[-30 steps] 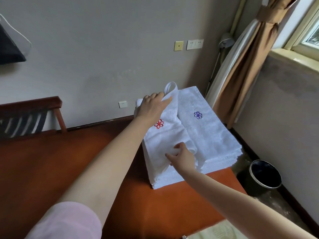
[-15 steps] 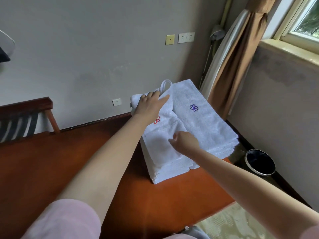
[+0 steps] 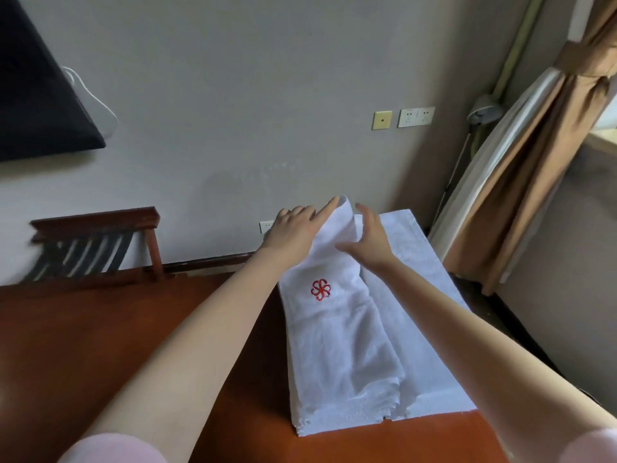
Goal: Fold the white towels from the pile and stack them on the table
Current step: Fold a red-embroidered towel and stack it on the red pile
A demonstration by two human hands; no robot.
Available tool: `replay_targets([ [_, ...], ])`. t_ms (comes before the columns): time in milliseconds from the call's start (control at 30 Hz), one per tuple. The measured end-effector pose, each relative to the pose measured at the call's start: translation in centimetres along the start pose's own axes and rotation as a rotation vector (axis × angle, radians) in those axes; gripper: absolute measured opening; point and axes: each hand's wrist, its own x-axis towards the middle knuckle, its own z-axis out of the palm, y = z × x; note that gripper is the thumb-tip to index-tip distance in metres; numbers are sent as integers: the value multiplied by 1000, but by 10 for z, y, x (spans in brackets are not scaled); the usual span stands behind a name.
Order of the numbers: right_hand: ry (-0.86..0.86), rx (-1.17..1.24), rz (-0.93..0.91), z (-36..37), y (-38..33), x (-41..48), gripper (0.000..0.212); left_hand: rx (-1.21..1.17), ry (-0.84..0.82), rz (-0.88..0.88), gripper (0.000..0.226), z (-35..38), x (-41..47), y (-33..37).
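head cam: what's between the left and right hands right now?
The raised far end of the red-emblem towel stands between the left hand and the right hand, both touching it; head view.

Two arms in view, both bare fr. wrist to above elbow. Short sleeves, pale pink, plain soft fabric w/ rounded hems. L sleeve (image 3: 110,447) shows over the desk's (image 3: 100,329) near-left part; R sleeve (image 3: 599,444) is just a sliver past the desk's near-right corner. L hand (image 3: 293,228) & R hand (image 3: 370,243) bare.
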Motion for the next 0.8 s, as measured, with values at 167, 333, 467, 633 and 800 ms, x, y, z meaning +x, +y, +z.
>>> replay_targets([
  [167, -271, 243, 124, 6, 11, 55, 56, -31, -27, -27, 91, 19, 29, -23],
  [333, -252, 272, 180, 29, 35, 96, 33, -93, -99, -92, 79, 53, 64, -51],
  [467, -123, 162, 216, 54, 57, 118, 38, -167, -173, -134, 76, 86, 93, -68],
  [633, 53, -338, 172, 85, 76, 124, 21, -236, -378, -127, 65, 130, 122, -77],
  [800, 27, -612, 132, 100, 94, 131, 35, -191, -525, -157, 45, 165, 135, -79],
])
